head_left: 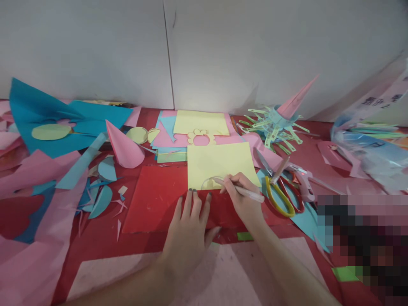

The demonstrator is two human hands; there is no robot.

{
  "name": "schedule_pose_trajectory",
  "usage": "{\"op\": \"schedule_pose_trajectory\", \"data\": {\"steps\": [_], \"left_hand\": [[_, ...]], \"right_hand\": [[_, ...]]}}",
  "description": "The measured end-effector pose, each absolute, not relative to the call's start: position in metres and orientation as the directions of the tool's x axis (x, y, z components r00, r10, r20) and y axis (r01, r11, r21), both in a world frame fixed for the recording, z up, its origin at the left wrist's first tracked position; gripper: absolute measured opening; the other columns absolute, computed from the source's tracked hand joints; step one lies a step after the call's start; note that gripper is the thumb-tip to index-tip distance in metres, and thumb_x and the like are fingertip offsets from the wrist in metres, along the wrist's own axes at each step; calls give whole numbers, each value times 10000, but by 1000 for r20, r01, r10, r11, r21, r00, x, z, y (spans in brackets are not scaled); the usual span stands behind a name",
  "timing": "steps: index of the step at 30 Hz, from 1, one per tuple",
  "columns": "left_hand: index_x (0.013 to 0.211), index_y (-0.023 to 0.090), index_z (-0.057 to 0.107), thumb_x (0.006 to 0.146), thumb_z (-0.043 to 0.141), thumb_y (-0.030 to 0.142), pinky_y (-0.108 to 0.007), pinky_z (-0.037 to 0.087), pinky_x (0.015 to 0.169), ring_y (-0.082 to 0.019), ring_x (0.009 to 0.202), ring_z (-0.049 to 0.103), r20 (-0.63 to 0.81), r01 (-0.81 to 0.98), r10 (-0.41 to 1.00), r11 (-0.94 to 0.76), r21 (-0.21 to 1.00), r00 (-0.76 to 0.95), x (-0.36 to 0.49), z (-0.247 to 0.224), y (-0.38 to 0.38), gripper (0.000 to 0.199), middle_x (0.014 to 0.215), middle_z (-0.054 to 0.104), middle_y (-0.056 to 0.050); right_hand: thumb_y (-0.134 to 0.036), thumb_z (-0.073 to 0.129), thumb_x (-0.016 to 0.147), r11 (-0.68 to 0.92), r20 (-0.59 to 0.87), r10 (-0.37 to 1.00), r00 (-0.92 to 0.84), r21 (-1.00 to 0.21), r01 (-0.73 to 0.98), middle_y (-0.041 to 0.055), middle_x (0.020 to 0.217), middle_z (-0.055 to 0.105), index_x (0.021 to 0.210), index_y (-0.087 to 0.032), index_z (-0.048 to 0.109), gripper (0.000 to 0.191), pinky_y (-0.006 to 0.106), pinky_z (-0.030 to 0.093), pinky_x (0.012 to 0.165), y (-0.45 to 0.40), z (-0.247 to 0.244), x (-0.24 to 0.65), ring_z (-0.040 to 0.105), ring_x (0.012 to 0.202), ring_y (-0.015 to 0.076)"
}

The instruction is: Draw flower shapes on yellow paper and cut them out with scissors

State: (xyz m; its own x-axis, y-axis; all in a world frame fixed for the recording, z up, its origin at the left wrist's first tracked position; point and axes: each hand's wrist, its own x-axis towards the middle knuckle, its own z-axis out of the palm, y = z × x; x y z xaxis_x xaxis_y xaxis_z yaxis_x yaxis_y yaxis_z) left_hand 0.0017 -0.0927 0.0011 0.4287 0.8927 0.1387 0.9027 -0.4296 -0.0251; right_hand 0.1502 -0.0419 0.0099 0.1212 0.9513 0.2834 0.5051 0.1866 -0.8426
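Observation:
A yellow sheet of paper lies over the back part of a red board. My right hand holds a whitish pen, its tip on the sheet near the front edge, where a curved line shows. My left hand rests with its fingers spread, the fingertips at the sheet's lower left edge and the palm over the red board. Behind the sheet sits a scalloped yellow paper cutout.
Yellow-and-red-handled scissors and a glue gun lie at the right. A fringed piece with a pink cone stands behind them. A pink cone, blue scraps and large pink sheets are at the left.

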Motion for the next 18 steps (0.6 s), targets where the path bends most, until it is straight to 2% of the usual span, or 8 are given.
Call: {"op": "schedule_pose_trajectory", "data": {"steps": [12,18], "left_hand": [[1302,137,363,853,242,482,-466,342,946,-320,1197,373,135,901,892,-432,-29,432,1,1,-94,580,1244,466,-185],[1289,138,386,850,259,479,-462,340,946,-320,1194,375,137,900,890,-435,-22,434,1,1,-93,571,1235,473,-184]], "right_hand": [[-337,499,808,187,266,959,92,-846,499,-37,476,544,599,-211,455,248,225,447,543,-40,6,148,576,521,123],[-346,496,805,209,269,961,57,-850,484,-22,537,610,606,-215,445,243,240,465,572,-40,4,148,576,515,121]]}}
